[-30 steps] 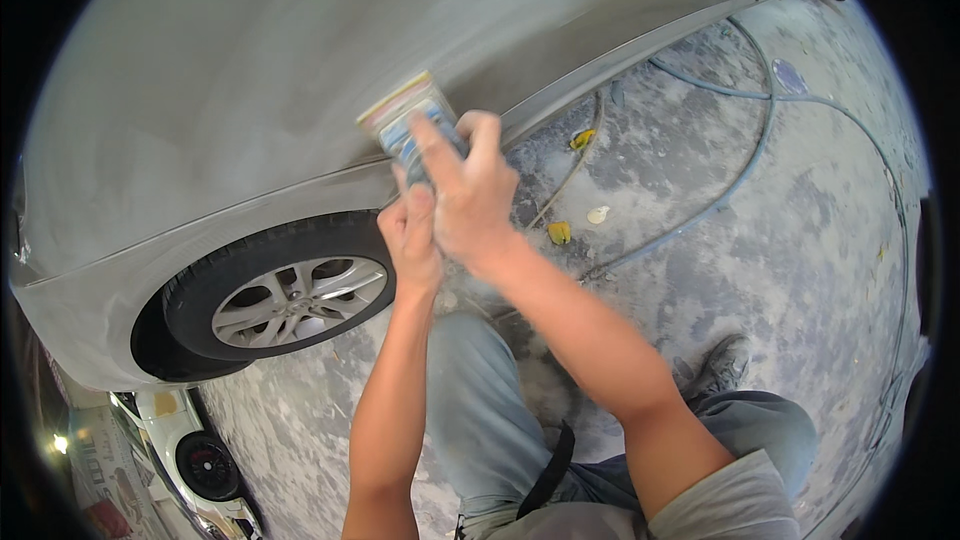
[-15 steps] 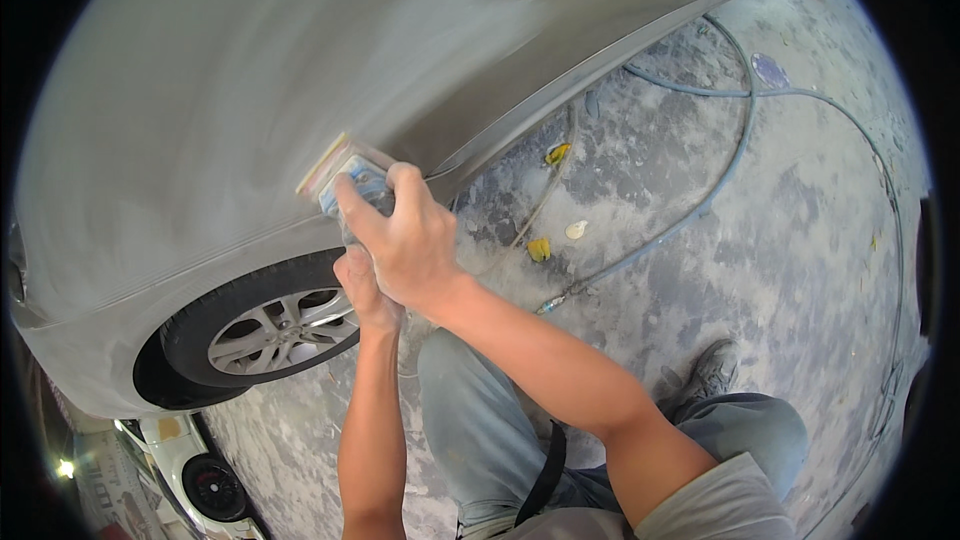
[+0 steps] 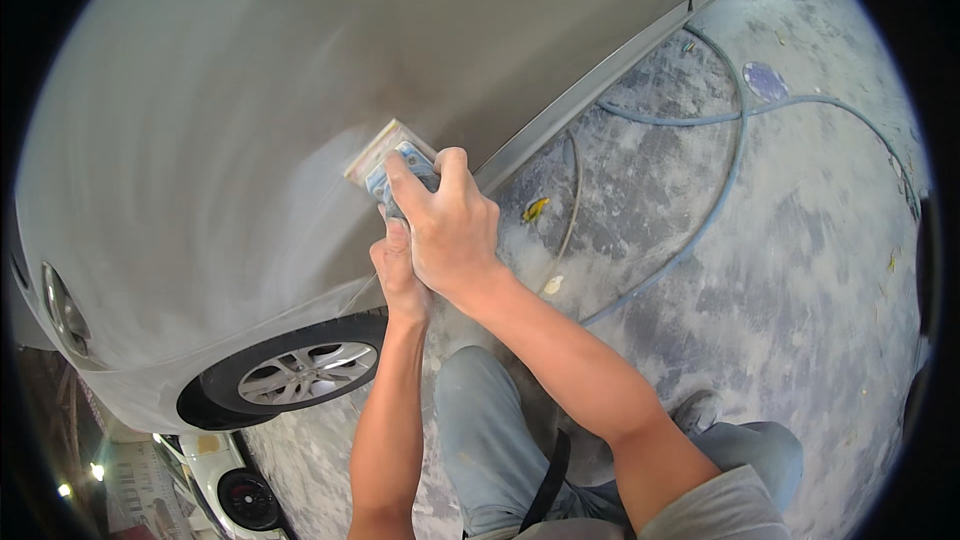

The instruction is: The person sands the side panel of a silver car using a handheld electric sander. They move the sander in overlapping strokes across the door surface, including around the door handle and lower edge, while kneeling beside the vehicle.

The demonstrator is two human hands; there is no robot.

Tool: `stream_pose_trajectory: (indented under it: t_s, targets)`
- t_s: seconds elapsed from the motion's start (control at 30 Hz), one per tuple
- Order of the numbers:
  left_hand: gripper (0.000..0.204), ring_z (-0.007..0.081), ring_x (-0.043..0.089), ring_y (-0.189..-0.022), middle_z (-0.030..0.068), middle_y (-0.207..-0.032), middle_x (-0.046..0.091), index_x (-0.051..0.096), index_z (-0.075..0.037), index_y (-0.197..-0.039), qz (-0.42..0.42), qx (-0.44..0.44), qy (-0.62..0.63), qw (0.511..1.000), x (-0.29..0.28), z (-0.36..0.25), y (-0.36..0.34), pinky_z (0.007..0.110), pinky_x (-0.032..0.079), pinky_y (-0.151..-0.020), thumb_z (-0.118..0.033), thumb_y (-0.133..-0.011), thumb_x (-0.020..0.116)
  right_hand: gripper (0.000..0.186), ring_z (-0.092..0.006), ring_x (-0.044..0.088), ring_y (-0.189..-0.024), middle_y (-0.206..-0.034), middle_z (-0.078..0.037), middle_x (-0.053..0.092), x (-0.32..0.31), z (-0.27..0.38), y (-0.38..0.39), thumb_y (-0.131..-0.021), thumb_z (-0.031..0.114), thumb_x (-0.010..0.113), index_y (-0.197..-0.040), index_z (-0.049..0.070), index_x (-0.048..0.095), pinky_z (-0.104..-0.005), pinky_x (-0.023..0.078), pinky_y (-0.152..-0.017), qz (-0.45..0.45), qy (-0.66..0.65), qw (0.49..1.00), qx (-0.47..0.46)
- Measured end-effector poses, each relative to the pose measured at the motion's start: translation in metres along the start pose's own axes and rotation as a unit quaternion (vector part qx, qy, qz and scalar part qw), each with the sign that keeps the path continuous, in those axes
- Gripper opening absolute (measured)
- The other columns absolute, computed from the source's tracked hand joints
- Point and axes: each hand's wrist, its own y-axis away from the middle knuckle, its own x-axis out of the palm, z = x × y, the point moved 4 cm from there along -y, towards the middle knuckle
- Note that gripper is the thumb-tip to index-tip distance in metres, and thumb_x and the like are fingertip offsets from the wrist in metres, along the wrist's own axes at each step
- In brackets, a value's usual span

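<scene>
A sander (image 3: 388, 152) with a flat square pad and a blue-and-white top lies against the grey, dusty car panel (image 3: 250, 90), above the wheel arch. Wrapped over its body from the right is my right hand (image 3: 455, 225), closed, with fingers reaching along the top. My left hand (image 3: 402, 275) is closed around the rear end of the sander, thumb up, pressed beside the right hand. Its other fingers are mostly hidden. Pale dust smears spread over the panel left of the pad.
A car wheel (image 3: 310, 373) is below the panel. Blue-grey hoses (image 3: 735, 170) loop across the dusty floor (image 3: 790, 270) at the right. A yellow scrap (image 3: 536, 209) and a purple disc (image 3: 765, 81) lie there. Another car (image 3: 215, 475) stands at lower left.
The view has shifted. In the picture, both hands and the sander are further right, and the sander has slid over the pale patch on the panel. My grip is unchanged.
</scene>
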Motion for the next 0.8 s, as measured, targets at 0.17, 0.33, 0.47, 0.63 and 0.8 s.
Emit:
stream_pose_trajectory:
  t_s: [0.17, 0.33, 0.47, 0.63, 0.8]
  targets:
    - [0.061, 0.0187, 0.069, -0.109, 0.0081, -0.121, 0.069, 0.06, -0.002, -0.138, 0.021, -0.011, 0.001, 1.0, 0.075, 0.006, -0.037, 0.036, 0.057, -0.095, -0.057, -0.113, 0.047, 0.052, -0.0358, 0.068, -0.088, -0.107, -0.016, 0.051, -0.046, -0.051, -0.047, -0.083, 0.017, 0.078, -0.134, 0.016, 0.066, -0.0453, 0.06, -0.062, -0.012, 0.009, 1.0, 0.016]
    - [0.058, 0.0151, 0.069, -0.1, 0.0056, -0.109, 0.071, 0.066, -0.002, -0.128, 0.044, -0.026, -0.012, 0.999, 0.149, 0.007, -0.083, 0.033, 0.056, -0.088, -0.056, -0.112, 0.053, 0.047, -0.0381, 0.068, -0.09, -0.108, -0.017, 0.051, -0.094, -0.103, -0.094, -0.087, 0.019, 0.074, -0.134, 0.017, 0.066, -0.0473, 0.06, -0.065, -0.032, 0.038, 0.998, 0.048]
    - [0.055, 0.0119, 0.067, -0.097, 0.003, -0.104, 0.071, 0.069, -0.003, -0.122, 0.066, -0.057, -0.06, 0.994, 0.209, 0.004, -0.111, 0.031, 0.055, -0.085, -0.055, -0.11, 0.058, 0.045, -0.0434, 0.069, -0.091, -0.112, -0.019, 0.053, -0.128, -0.139, -0.124, -0.089, 0.019, 0.072, -0.134, 0.015, 0.066, -0.0535, 0.058, -0.07, -0.078, 0.034, 0.994, 0.066]
    - [0.056, 0.0136, 0.068, -0.103, 0.0026, -0.111, 0.071, 0.067, -0.005, -0.129, 0.047, -0.066, -0.066, 0.995, 0.215, 0.009, -0.106, 0.032, 0.056, -0.089, -0.056, -0.11, 0.057, 0.044, -0.0427, 0.069, -0.09, -0.112, -0.019, 0.053, -0.128, -0.147, -0.121, -0.091, 0.021, 0.072, -0.134, 0.016, 0.067, -0.054, 0.057, -0.07, -0.048, 0.032, 0.996, 0.07]
    - [0.052, 0.0156, 0.065, -0.112, 0.003, -0.122, 0.067, 0.06, -0.007, -0.136, -0.07, -0.007, 0.058, 0.996, 0.137, 0.012, -0.039, 0.035, 0.055, -0.096, -0.053, -0.112, 0.052, 0.046, -0.0367, 0.068, -0.09, -0.108, -0.016, 0.054, -0.074, -0.091, -0.071, -0.09, 0.02, 0.074, -0.136, 0.021, 0.071, -0.0471, 0.056, -0.06, 0.033, 0.03, 0.999, -0.02]
